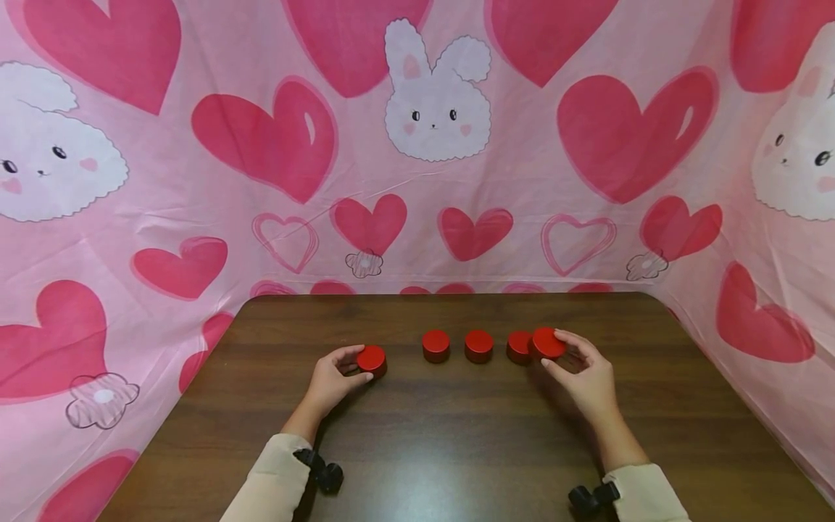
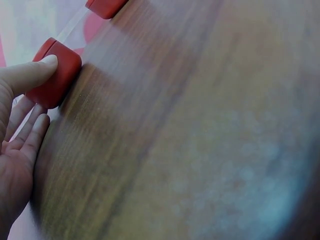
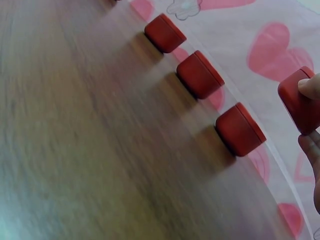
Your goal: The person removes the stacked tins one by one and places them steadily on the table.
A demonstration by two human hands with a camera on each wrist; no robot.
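Several small round red boxes with a lid seam around the side are on the table. My left hand (image 1: pixel 331 380) pinches the leftmost red box (image 1: pixel 372 360) between thumb and fingers; in the left wrist view this box (image 2: pixel 62 75) stands at the tabletop. Raised off the wood, another red box (image 1: pixel 546 344) is held by my right hand (image 1: pixel 590 380), its thumb on the near side. The right wrist view shows that held box (image 3: pixel 300 97) up in the air. It partly overlaps the rightmost standing box (image 1: pixel 518 349) in the head view.
Two more red boxes, one left (image 1: pixel 435 348) and one in the middle (image 1: pixel 479 348), stand in a row between my hands. The brown wooden table (image 1: pixel 417 435) ends at a pink cloth (image 1: pixel 430 239) with hearts and rabbits, hanging behind and at both sides.
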